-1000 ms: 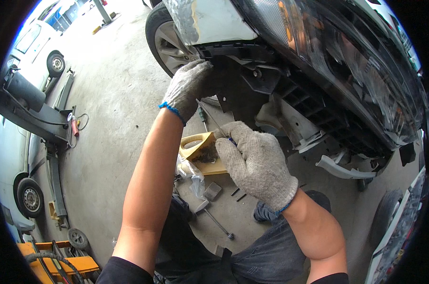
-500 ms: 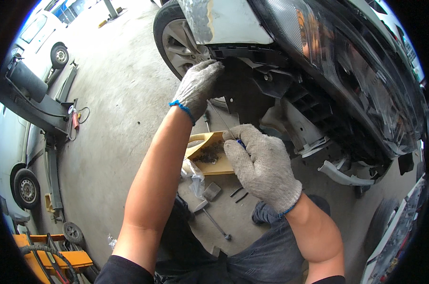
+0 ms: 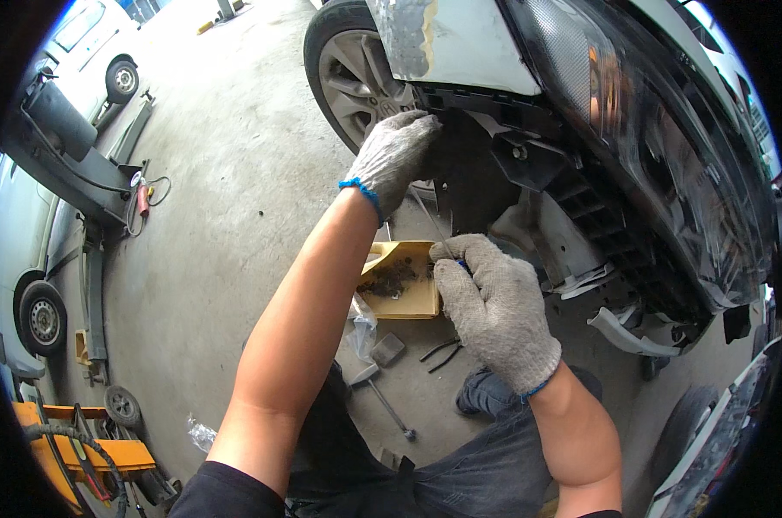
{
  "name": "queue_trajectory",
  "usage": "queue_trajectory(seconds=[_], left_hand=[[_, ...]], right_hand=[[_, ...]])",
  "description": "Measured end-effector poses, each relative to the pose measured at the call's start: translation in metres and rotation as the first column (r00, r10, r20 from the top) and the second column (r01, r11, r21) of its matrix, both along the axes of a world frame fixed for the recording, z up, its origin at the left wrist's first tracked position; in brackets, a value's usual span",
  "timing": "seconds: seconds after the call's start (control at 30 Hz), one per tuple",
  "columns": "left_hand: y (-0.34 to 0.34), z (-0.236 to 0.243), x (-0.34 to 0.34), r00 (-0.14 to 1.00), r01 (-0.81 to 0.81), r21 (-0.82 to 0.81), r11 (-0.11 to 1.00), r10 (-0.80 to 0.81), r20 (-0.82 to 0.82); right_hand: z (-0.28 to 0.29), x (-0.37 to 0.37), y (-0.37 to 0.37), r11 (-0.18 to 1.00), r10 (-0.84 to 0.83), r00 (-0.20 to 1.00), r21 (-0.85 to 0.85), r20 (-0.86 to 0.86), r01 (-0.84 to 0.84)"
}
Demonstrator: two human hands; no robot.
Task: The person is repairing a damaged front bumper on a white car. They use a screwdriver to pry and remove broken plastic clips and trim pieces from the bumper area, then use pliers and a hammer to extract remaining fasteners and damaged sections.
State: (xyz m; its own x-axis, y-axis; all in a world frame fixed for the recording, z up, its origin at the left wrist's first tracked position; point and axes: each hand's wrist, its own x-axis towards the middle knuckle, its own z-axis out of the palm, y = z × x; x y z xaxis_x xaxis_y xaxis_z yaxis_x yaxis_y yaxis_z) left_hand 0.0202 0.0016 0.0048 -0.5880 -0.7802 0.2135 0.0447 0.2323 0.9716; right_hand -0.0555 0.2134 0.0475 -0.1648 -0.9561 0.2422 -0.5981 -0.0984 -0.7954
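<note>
Fingers of the grey-gloved right hand (image 3: 494, 311) grip a thin metal screwdriver (image 3: 431, 220), its shaft slanting up-left toward the left hand (image 3: 391, 155), fingers curled on the black bumper underside (image 3: 468, 164).

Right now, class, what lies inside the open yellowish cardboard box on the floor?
The yellowish cardboard box holds a heap of small dark parts, too small to identify. The gloved right hand covers its right edge.
</note>
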Motion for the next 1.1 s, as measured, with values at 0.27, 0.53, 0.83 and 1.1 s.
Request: queue_trajectory(seconds=[0.27,0.53,0.83,1.1], left_hand=[[0.002,0.006,-0.003,0.998,-0.041,0.147,0.988,0.033,0.052],[0.011,0.015,0.0,0.997,-0.046,0.125,0.991,0.039,0.062],[0.011,0.015,0.001,0.998,-0.056,0.178,0.982,0.054,0.018],[0.005,0.001,-0.008,0.974,-0.083,0.117,0.99,0.106,-0.202]], right_hand=[[0.001,-0.002,0.002,1.0,0.005,1.0,0.02,0.008,-0.005],[-0.001,-0.002,0.001,1.0,0.012,0.999,-0.012,0.03,-0.012],[0.002,0.001,0.001,1.0,-0.01,0.999,0.009,0.045,0.01],[0.0,0.002,0.005,0.994,-0.077,0.991,0.09,0.106,0.068]])
